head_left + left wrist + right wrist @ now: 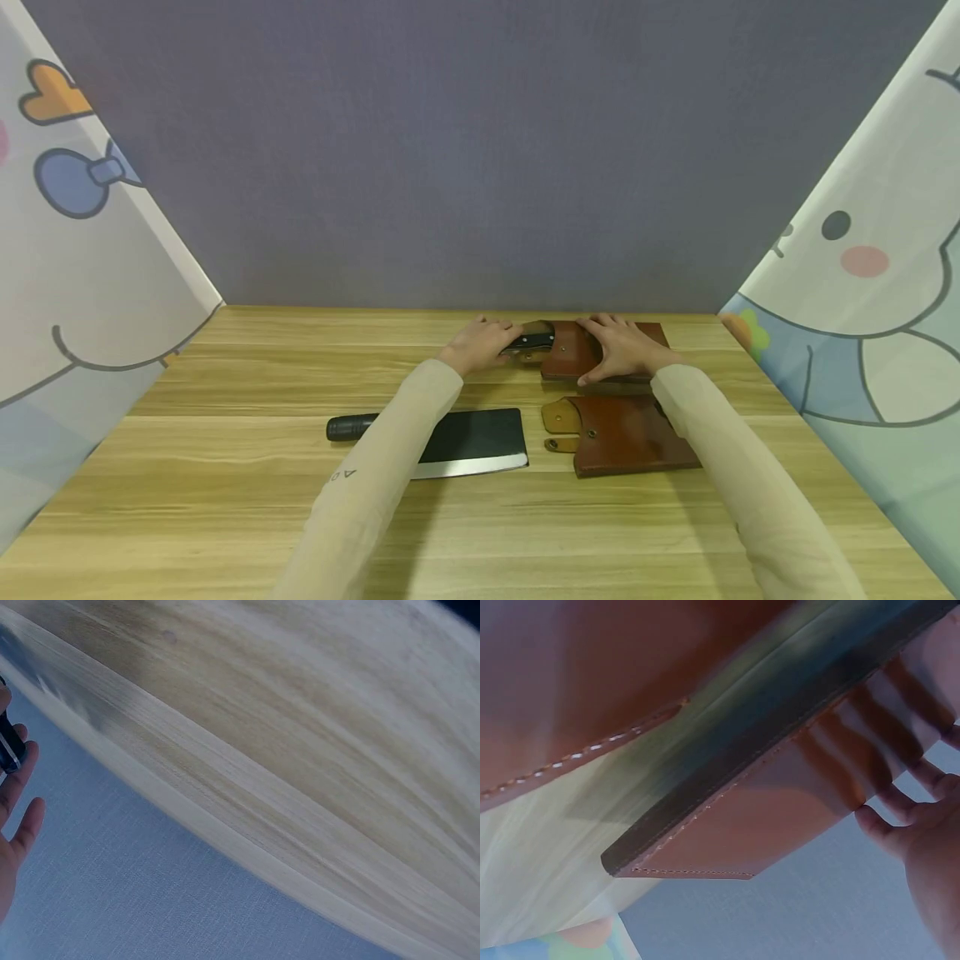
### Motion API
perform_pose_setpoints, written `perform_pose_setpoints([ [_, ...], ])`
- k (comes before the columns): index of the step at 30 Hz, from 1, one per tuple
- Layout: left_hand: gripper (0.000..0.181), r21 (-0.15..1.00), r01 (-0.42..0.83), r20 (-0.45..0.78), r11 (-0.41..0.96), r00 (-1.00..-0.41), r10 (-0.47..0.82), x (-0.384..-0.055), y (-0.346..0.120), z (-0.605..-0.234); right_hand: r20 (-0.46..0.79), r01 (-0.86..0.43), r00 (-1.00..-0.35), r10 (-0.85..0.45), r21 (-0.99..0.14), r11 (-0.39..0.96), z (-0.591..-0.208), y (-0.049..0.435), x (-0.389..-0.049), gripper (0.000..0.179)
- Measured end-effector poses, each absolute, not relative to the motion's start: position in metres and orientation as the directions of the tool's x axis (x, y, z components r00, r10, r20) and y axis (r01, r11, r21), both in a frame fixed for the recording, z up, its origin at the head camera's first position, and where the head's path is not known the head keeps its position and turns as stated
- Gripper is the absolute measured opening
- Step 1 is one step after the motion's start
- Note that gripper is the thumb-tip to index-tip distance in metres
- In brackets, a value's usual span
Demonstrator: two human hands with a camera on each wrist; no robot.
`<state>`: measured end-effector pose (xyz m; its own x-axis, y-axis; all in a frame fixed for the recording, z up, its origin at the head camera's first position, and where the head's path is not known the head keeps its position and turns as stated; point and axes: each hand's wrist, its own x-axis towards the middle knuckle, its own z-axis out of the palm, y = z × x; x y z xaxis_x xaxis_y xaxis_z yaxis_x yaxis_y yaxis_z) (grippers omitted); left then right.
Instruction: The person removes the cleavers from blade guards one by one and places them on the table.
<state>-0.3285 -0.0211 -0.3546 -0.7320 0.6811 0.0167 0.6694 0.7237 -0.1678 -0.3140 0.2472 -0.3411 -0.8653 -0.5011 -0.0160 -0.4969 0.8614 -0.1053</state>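
Note:
My left hand (482, 345) grips the black riveted handle (534, 341) of a knife whose blade is hidden inside a brown leather sheath (567, 350) near the table's back edge. In the left wrist view, the fingers (16, 791) show beside the dark handle end (10, 746). My right hand (621, 347) spans that sheath, thumb at its near edge and fingertips at its far edge. From the right wrist, the fingertips (870, 820) meet the edge of the stitched leather.
A cleaver (476, 435) with a black handle and dark blade lies front left, partly behind my left sleeve. A second brown sheath (626, 433) with tan straps lies at the front right, partly under my right forearm. A grey panel (480, 167) stands behind the wooden table (225, 467).

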Motion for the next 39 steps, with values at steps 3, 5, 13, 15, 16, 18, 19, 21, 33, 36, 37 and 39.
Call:
perform_pose_setpoints([
  [3,0.054,-0.168,0.675,0.041,0.718,-0.723,0.689,-0.329,-0.022,-0.356,-0.005,-0.506,-0.861,-0.509,-0.099,0.857,-0.339,0.245,-0.313,0.107],
  [5,0.052,-0.171,0.679,0.057,0.714,-0.717,0.695,-0.329,-0.022,-0.356,0.004,-0.512,-0.858,-0.514,-0.093,0.854,-0.338,0.244,-0.312,0.106],
  [13,0.045,-0.216,0.673,0.110,0.708,-0.703,0.702,-0.327,-0.021,-0.357,0.021,-0.529,-0.849,-0.529,-0.063,0.846,-0.334,0.242,-0.309,0.105],
  [15,0.044,-0.230,0.669,0.127,0.707,-0.700,0.703,-0.326,-0.021,-0.357,0.023,-0.531,-0.847,-0.530,-0.062,0.845,-0.333,0.242,-0.308,0.105],
  [16,0.043,-0.237,0.667,0.132,0.706,-0.698,0.704,-0.326,-0.021,-0.357,0.025,-0.532,-0.847,-0.531,-0.063,0.844,-0.333,0.242,-0.307,0.105],
  [18,0.043,-0.247,0.664,0.138,0.706,-0.697,0.704,-0.325,-0.021,-0.357,0.031,-0.537,-0.843,-0.537,-0.062,0.841,-0.332,0.242,-0.306,0.106],
  [19,0.043,-0.249,0.664,0.138,0.705,-0.696,0.705,-0.325,-0.021,-0.356,0.033,-0.539,-0.842,-0.538,-0.058,0.840,-0.333,0.242,-0.306,0.106],
  [21,0.044,-0.255,0.666,0.136,0.701,-0.693,0.708,-0.324,-0.021,-0.356,0.037,-0.544,-0.839,-0.542,-0.053,0.838,-0.333,0.242,-0.306,0.107],
  [33,0.043,-0.217,0.698,0.166,0.682,-0.662,0.731,-0.321,-0.025,-0.352,0.040,-0.547,-0.837,-0.546,-0.043,0.836,-0.329,0.239,-0.301,0.107],
  [36,0.043,-0.221,0.704,0.174,0.675,-0.653,0.738,-0.320,-0.026,-0.351,0.046,-0.553,-0.833,-0.551,-0.039,0.832,-0.328,0.239,-0.300,0.107],
  [37,0.043,-0.221,0.705,0.175,0.674,-0.651,0.739,-0.320,-0.027,-0.351,0.047,-0.554,-0.832,-0.553,-0.036,0.831,-0.328,0.239,-0.300,0.107],
  [39,0.044,-0.220,0.707,0.176,0.672,-0.649,0.740,-0.320,-0.027,-0.350,0.051,-0.556,-0.831,-0.554,-0.033,0.830,-0.327,0.239,-0.300,0.107],
])
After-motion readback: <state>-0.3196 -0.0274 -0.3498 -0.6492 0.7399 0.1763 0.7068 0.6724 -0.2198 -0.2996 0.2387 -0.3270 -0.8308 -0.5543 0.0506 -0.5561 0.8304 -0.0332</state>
